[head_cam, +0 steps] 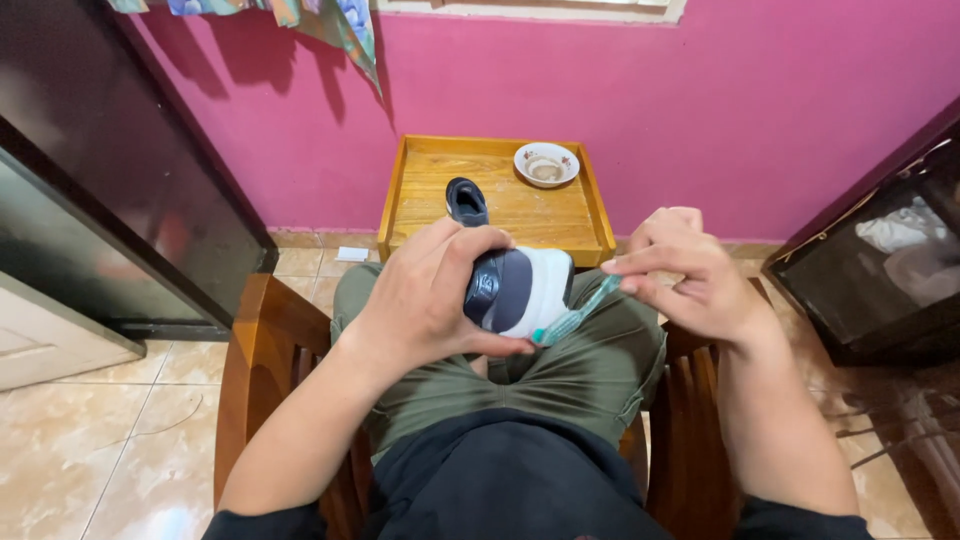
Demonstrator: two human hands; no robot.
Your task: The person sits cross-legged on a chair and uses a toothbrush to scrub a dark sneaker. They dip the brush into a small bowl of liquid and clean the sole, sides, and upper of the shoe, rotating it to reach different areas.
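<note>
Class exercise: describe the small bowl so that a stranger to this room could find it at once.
Find the pink wall; against it stands a wooden tray-topped table. The bowl sits in its far right corner, white and round with a flowered rim, unlike the dark shoe lying beside it.

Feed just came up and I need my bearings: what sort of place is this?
Probably a room in a home: a pink wall over a tiled floor, a wooden chair the person sits in, and a small wooden table holding a ceramic bowl and a shoe.

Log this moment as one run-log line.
left hand: holds shoe over lap | right hand: holds toothbrush, bristles at shoe's white sole | second shoe and bowl on wooden tray table
</note>
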